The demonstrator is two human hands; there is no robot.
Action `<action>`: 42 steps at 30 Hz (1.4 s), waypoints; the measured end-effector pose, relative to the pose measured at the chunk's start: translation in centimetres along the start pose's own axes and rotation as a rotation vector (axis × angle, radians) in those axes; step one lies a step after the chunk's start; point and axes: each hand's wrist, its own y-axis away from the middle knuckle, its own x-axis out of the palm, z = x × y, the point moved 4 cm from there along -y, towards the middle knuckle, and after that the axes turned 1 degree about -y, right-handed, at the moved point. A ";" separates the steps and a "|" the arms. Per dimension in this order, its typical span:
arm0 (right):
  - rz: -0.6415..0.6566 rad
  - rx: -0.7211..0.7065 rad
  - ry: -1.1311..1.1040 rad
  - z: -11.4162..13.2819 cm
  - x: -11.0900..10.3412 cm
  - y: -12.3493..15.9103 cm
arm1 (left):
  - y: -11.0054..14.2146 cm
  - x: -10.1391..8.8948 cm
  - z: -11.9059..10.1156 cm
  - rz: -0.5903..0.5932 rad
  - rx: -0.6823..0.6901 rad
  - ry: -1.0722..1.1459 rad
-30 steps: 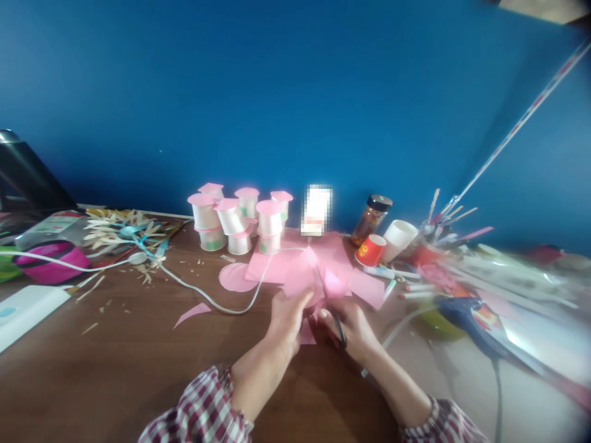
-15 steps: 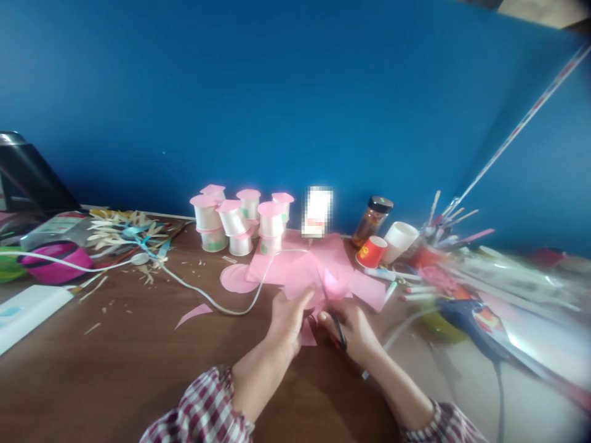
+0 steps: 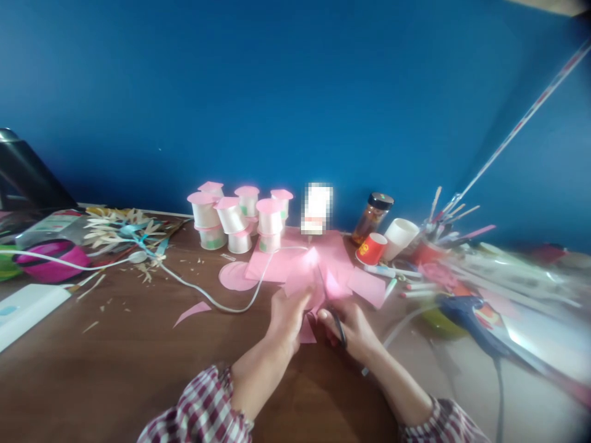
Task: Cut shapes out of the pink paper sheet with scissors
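Between thumb and fingers, my left hand (image 3: 286,317) grips a piece of pink paper (image 3: 300,285). My right hand (image 3: 353,326) is closed around the black handles of a pair of scissors (image 3: 341,332), whose blades point away from me at the paper. Light glares off part of the paper, so the exact line of the cut is hard to see. Beneath both hands, a pink scrap (image 3: 307,331) lies on the table. Larger pink sheets (image 3: 337,246) rest just beyond, with round pink pieces (image 3: 236,276) to their left.
Stacked white paper cups (image 3: 212,215) with pink tops stand at the back left. A jar (image 3: 372,218), a red cup (image 3: 372,248) and a white cup (image 3: 401,239) are at the back right. A glue gun (image 3: 475,320) lies right; a white cable (image 3: 207,298) crosses the left side.
The pink paper between my hands has shifted slightly, and its glare looks different near the blades. Both hands keep nearly the same place and grip. The view has moved a little.
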 end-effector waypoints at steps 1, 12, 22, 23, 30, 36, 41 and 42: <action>0.001 -0.001 0.003 0.0 0.0 0.0 | 0.0 0.0 0.0 0.003 0.003 -0.002; -0.008 -0.034 0.032 0.1 -0.3 0.1 | 0.1 0.0 -0.3 -0.036 -0.030 0.004; -0.013 -0.056 0.066 0.1 -0.3 0.0 | 0.4 0.3 -0.7 -0.108 -0.079 0.023; -0.013 -0.059 0.070 0.0 -0.3 0.0 | 0.5 0.3 -0.8 -0.106 -0.081 0.022; -0.023 -0.059 0.101 0.3 -0.5 -0.1 | 0.5 0.3 -1.0 -0.122 -0.099 0.032; -0.007 -0.028 0.087 0.6 -0.6 0.1 | -0.1 0.0 -0.7 -0.106 -0.143 0.015; 0.024 -0.003 0.038 0.5 -0.4 0.1 | 0.1 0.2 -1.0 -0.090 -0.125 0.016; 0.024 -0.006 0.031 0.5 -0.4 0.0 | 0.2 0.3 -1.1 -0.092 -0.121 0.016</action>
